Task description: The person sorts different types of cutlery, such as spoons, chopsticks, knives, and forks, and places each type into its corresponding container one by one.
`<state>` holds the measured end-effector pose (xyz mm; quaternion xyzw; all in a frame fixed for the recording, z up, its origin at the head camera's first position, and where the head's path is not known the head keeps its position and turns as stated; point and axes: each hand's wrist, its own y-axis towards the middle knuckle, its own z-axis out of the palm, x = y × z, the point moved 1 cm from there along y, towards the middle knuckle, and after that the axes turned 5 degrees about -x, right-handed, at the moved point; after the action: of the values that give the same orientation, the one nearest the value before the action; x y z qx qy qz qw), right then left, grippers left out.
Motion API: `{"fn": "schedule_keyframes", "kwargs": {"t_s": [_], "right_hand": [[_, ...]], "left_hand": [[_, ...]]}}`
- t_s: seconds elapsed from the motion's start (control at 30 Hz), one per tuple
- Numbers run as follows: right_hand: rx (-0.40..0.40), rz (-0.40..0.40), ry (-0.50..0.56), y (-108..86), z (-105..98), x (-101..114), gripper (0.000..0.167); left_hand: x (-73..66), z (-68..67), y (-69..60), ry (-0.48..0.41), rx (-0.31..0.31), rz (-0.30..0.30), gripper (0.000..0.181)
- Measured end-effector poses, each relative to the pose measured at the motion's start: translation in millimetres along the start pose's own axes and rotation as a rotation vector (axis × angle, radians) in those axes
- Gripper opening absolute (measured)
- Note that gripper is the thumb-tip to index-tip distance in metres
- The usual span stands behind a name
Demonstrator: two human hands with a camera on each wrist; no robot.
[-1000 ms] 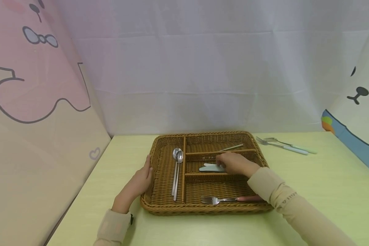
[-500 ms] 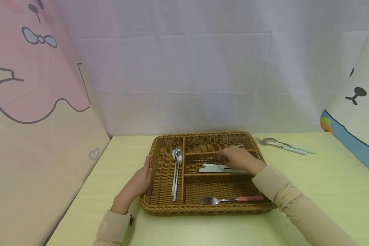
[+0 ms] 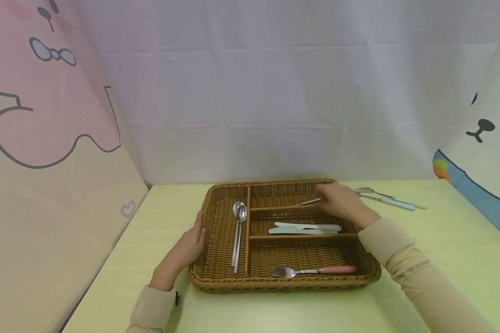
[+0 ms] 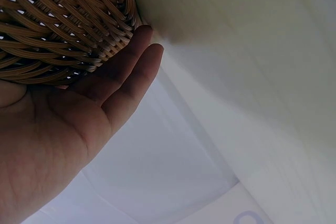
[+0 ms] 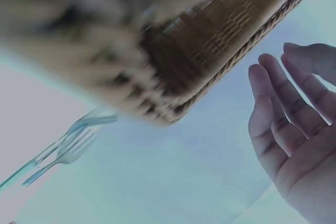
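Observation:
A brown wicker basket (image 3: 250,240) with compartments stands on the table. My left hand (image 3: 190,245) rests along its left side, palm against the wicker in the left wrist view. My right hand (image 3: 343,203) is over the basket's back right corner; in the right wrist view its fingers (image 5: 283,98) are loosely bent with nothing between them. Beneath it lies a thin pale green stick-like piece (image 3: 307,202), partly hidden. A white knife (image 3: 329,226) and a pale green knife (image 3: 291,230) lie in the middle compartment. Two spoons (image 3: 238,231) are in the left one, a pink-handled fork (image 3: 337,269) in the front one.
Right of the basket, a fork with a pale blue handle (image 3: 396,203) and one with a pale green handle (image 3: 418,204) lie on the yellow-green table (image 3: 433,249). A white cloth (image 3: 250,115) hangs behind, and printed cloths flank both sides.
My right hand has let go of the knives in the middle compartment and moved right and back to the corner. My left hand has stayed at the basket's left side.

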<state>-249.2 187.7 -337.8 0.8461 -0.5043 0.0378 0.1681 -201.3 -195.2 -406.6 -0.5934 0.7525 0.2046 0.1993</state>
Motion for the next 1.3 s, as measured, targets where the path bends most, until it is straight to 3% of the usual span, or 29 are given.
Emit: {"fn": "schedule_keyframes", "kwargs": {"t_s": [0.3,0.67,1.3], "right_hand": [[-0.038,0.127,0.004,-10.1,-6,-32,0.011],[-0.012,0.291,0.016,-24.5,-1,-73,0.031],[0.008,0.385,-0.019,-49.7,13,-131,0.036]], "left_hand": [[0.8,-0.9,-0.4,-0.003,0.004,-0.001,0.057],[0.7,0.1,-0.2,0.006,0.003,0.000,0.056],[-0.9,0.3,-0.1,-0.012,0.012,-0.020,0.056]]}}
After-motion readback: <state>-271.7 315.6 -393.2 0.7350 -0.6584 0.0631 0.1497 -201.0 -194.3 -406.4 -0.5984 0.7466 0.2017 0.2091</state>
